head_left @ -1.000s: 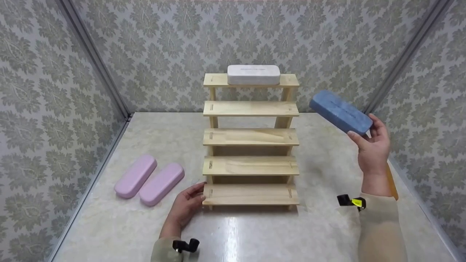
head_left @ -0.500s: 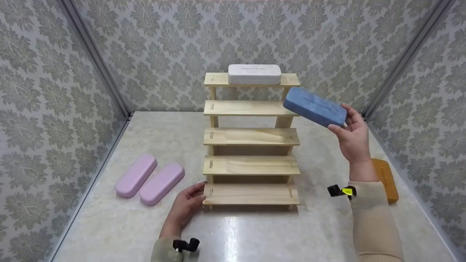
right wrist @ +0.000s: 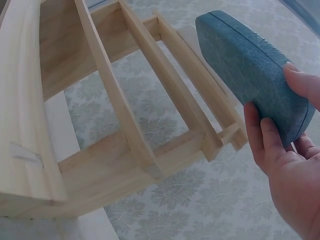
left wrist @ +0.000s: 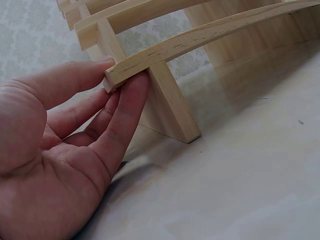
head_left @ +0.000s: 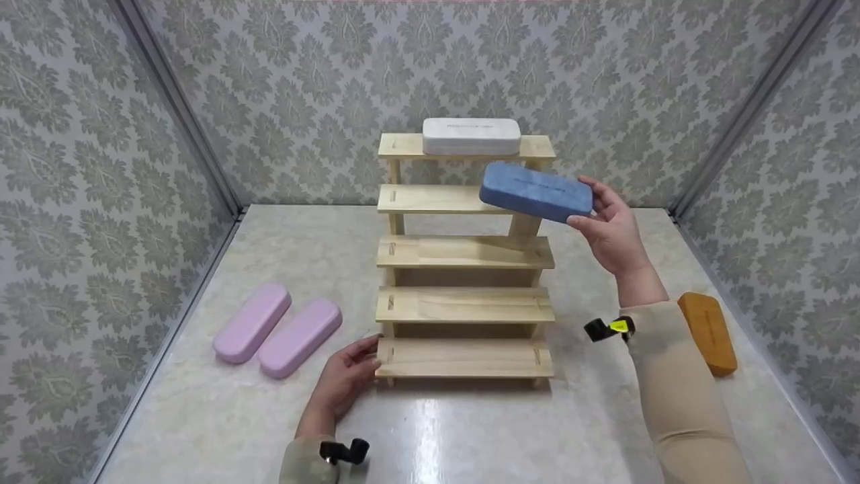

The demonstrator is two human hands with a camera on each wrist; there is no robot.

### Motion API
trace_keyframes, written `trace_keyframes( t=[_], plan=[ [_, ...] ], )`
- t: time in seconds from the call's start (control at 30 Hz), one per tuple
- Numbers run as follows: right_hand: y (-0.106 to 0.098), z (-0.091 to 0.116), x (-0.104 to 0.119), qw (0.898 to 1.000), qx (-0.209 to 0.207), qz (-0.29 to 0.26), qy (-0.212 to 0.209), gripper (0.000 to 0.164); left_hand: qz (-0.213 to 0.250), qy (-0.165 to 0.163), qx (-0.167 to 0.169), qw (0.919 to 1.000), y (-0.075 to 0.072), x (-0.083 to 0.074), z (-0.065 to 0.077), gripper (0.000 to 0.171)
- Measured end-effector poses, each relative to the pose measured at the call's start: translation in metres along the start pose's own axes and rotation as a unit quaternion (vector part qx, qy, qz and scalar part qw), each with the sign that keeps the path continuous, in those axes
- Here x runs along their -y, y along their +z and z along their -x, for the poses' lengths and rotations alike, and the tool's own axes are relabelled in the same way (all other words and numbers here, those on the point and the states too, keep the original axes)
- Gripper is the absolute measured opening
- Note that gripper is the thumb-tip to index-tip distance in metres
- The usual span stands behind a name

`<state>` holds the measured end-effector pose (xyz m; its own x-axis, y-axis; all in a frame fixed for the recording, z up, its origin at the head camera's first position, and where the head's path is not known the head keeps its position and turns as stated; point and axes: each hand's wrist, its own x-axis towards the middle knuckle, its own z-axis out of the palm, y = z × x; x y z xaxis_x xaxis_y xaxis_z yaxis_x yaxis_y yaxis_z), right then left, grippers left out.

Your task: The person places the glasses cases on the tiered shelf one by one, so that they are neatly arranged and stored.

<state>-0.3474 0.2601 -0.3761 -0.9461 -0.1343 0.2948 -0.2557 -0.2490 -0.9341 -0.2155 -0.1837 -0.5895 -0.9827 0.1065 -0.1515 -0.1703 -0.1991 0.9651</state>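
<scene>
A blue glasses case (head_left: 536, 193) is held at its right end by my right hand (head_left: 615, 232), thumb on one side and fingers on the other. It overlaps the second-highest step of the wooden tiered display rack (head_left: 463, 306) in the head view, tilted down to the right. The right wrist view shows the case (right wrist: 250, 70) beyond the rack's upper boards. My left hand (head_left: 346, 380) pinches the left end of the lowest board (left wrist: 135, 62), thumb on top and fingers beneath. On the top step lies a white glasses case (head_left: 471, 136).
Two pink glasses cases, one (head_left: 252, 324) left of the other (head_left: 300, 338), lie on the table left of the rack. An orange glasses case (head_left: 709, 334) lies at the right, beside my right sleeve (head_left: 678, 383). Patterned walls (head_left: 322, 87) enclose the table at the back and sides.
My right hand has carried the blue case leftward from beside the rack to over its upper right part, and the case has levelled somewhat. The orange case has come into fuller view. The left hand stays put.
</scene>
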Motion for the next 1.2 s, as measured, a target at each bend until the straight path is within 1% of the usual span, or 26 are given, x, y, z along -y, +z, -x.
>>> trace_keyframes(
  t=[0.2, 0.37, 0.5, 0.6, 0.87, 1.03, 1.2],
  plan=[
    [0.012, -0.018, -0.002, 0.999, 0.032, 0.008, 0.016, 0.066, 0.019, -0.002, 0.007, 0.9998, 0.0, 0.0, 0.0, 0.06],
    [0.024, -0.031, -0.002, 0.998, 0.057, 0.008, 0.032, 0.067, 0.018, -0.005, 0.007, 0.9998, 0.001, -0.001, -0.001, 0.062],
    [0.035, -0.041, -0.003, 0.997, 0.064, 0.008, 0.051, 0.07, 0.015, -0.009, 0.003, 0.9998, 0.001, 0.0, -0.002, 0.062],
    [0.043, -0.048, -0.007, 0.996, 0.067, 0.019, 0.061, 0.071, 0.009, -0.008, 0.002, 0.9999, 0.0, 0.001, -0.002, 0.062],
    [0.06, -0.061, -0.013, 0.993, 0.069, 0.051, 0.081, 0.071, 0.011, 0.004, 0.006, 0.9999, 0.0, 0.002, 0.0, 0.061],
    [0.065, -0.067, -0.013, 0.99, 0.072, 0.072, 0.093, 0.071, 0.009, 0.007, 0.008, 0.9999, 0.0, 0.001, 0.0, 0.061],
    [0.064, -0.072, -0.011, 0.987, 0.082, 0.101, 0.1, 0.072, 0.006, 0.009, 0.009, 0.9999, 0.0, 0.0, 0.0, 0.061]
  ],
)
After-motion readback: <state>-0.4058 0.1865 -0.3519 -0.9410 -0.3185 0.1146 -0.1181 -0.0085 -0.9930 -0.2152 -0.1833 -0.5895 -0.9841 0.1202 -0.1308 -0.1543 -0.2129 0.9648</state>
